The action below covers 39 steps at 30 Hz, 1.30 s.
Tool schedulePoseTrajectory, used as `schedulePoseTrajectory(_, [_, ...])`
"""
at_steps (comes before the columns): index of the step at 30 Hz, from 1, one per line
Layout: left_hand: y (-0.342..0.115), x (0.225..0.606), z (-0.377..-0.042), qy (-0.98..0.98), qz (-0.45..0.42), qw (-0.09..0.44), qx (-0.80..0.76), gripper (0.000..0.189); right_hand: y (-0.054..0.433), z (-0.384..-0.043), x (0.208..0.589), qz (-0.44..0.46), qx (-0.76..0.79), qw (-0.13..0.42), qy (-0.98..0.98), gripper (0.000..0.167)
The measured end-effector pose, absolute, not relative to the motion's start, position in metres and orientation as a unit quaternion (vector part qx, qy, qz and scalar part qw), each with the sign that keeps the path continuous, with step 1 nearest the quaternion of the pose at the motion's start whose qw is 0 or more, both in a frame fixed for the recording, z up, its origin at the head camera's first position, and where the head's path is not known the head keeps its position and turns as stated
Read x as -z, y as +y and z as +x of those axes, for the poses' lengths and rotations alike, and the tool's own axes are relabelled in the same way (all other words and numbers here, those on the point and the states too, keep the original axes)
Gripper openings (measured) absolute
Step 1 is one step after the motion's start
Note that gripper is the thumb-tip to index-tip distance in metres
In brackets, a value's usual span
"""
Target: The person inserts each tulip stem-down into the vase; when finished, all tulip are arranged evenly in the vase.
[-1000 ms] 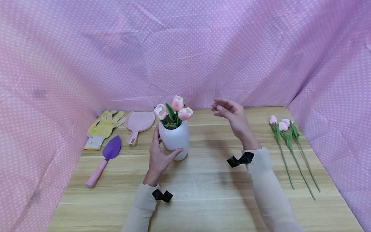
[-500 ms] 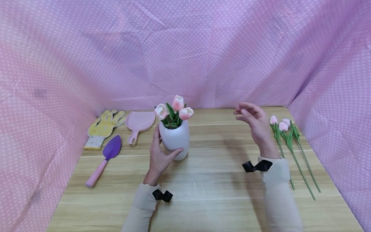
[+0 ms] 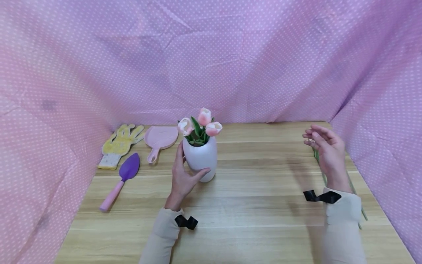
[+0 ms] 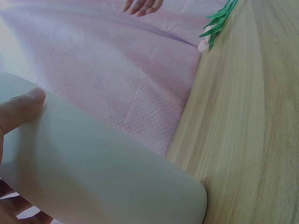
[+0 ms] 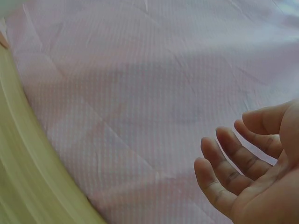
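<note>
Nearest on my head feed, loose tulips [image 4: 217, 26] lie at the right of the table [image 3: 257, 209], partly hidden by the right hand [image 3: 331, 156], raised with fingers loosely bent. The trowel [image 3: 123, 179] lies far left. Centrally, I have the left hand [image 3: 183, 178] gripping the vase [image 3: 201, 157], three flowers [image 3: 204, 117] in it. Beyond: glove [image 3: 117, 145], dustpan [image 3: 161, 138], dotted cloth [image 3: 211, 62].

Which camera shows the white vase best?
The head view: it shows the vase from opening to base. The left wrist view shows its side, cropped; the right wrist view, only a pale corner patch, probably it.
</note>
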<state>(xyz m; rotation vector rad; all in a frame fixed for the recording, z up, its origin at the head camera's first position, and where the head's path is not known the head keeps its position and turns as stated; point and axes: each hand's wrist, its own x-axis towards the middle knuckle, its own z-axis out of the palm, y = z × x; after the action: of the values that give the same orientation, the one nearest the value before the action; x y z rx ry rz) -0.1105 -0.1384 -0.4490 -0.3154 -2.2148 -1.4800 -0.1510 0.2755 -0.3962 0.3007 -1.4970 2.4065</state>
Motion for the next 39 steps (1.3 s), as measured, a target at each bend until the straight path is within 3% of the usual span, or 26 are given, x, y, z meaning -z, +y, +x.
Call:
schedulePoseTrajectory(16, [-0.138, 0.450, -0.111, -0.805, -0.112, 0.226, 0.536, 0.113, 0.341, -0.134, 0.435, 0.010, -0.838, 0.137, -0.529, 0.023])
schedulePoseTrajectory(28, [-0.138, 0.450, -0.110, -0.806, -0.112, 0.231, 0.533, 0.114, 0.364, -0.137, 0.459, -0.134, -0.707, 0.098, -0.687, 0.035])
schedulePoseTrajectory(33, [-0.138, 0.450, -0.110, -0.807, -0.114, 0.231, 0.531, 0.115, 0.367, -0.141, 0.472, -0.160, -0.561, 0.067, -0.810, 0.019])
schedulePoseTrajectory(37, [-0.138, 0.450, -0.110, -0.808, -0.112, 0.230, 0.530, 0.114, 0.368, -0.144, 0.476, -0.153, -0.421, 0.053, -0.893, 0.048])
schedulePoseTrajectory(39, [-0.138, 0.450, -0.110, -0.808, -0.110, 0.229, 0.531, 0.114, 0.367, -0.145, 0.477, -0.144, -0.378, 0.048, -0.913, 0.048])
